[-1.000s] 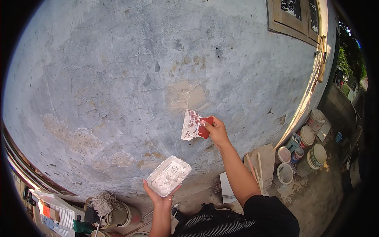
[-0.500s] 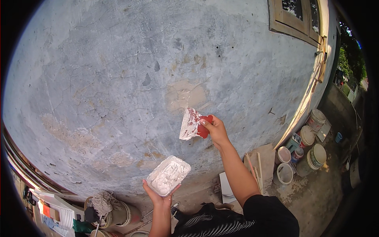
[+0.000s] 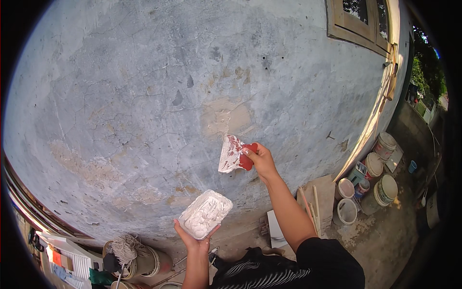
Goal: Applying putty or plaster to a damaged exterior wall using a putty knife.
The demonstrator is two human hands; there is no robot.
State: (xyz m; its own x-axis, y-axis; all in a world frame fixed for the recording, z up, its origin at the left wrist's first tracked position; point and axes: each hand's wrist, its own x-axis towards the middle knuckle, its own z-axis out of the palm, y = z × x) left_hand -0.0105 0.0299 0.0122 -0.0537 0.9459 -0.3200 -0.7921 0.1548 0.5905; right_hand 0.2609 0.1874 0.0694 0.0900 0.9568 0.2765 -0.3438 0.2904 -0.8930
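Note:
My right hand [image 3: 262,162] grips a red putty knife [image 3: 235,152] with white filler smeared over its wide blade. The blade is held just below a beige filled patch [image 3: 222,113] on the weathered blue-grey wall [image 3: 144,86]; I cannot tell if it touches the wall. Lower and to the left, my left hand [image 3: 195,238] holds a rectangular tray [image 3: 206,212] of thick white filler from beneath, its fingers round the sides.
A window [image 3: 358,26] is at upper right. Several buckets [image 3: 387,190] stand along the lower right, beside boards and sticks [image 3: 315,207]. At lower left are a mop head [image 3: 127,248], more buckets [image 3: 156,262] and a white slatted panel [image 3: 60,253].
The putty knife and my right hand have shifted very slightly, a little down and left since half a second ago. My left hand and the tray stay in place.

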